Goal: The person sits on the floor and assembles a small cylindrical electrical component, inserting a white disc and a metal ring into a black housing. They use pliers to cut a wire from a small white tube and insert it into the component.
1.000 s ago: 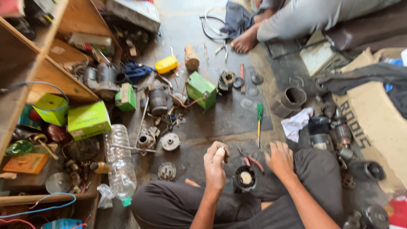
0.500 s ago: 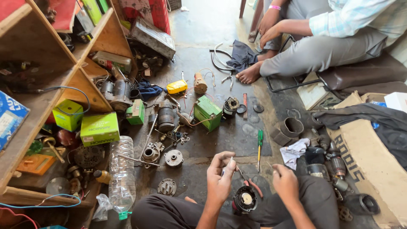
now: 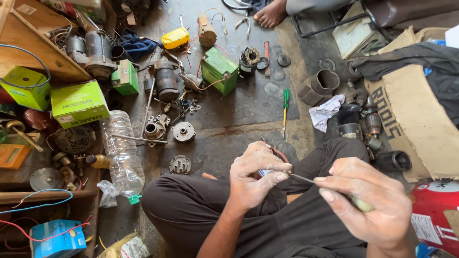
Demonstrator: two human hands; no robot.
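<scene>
I sit cross-legged on a workshop floor in dark trousers. My left hand (image 3: 256,174) is closed around a small part, of which only a blue and white bit shows between the fingers. My right hand (image 3: 368,200) grips a thin metal tool (image 3: 306,179) with a pale handle; its tip points left and touches the part in my left hand. Red-handled pliers (image 3: 278,154) lie just behind my left hand. The round black motor part seen earlier on my lap is now hidden by my hands.
Motor housings (image 3: 166,81), end caps (image 3: 183,132), a green box (image 3: 220,70), a green screwdriver (image 3: 285,106), a white rag (image 3: 325,112) and a plastic bottle (image 3: 123,153) litter the floor. Wooden shelves (image 3: 43,48) stand left. Another person's bare foot (image 3: 270,14) is at top. Cardboard (image 3: 411,119) lies right.
Both hands rose from my lap and came together in front of me. My right hand took hold of the thin tool and brought its tip to the part. The camera tilted down and closer.
</scene>
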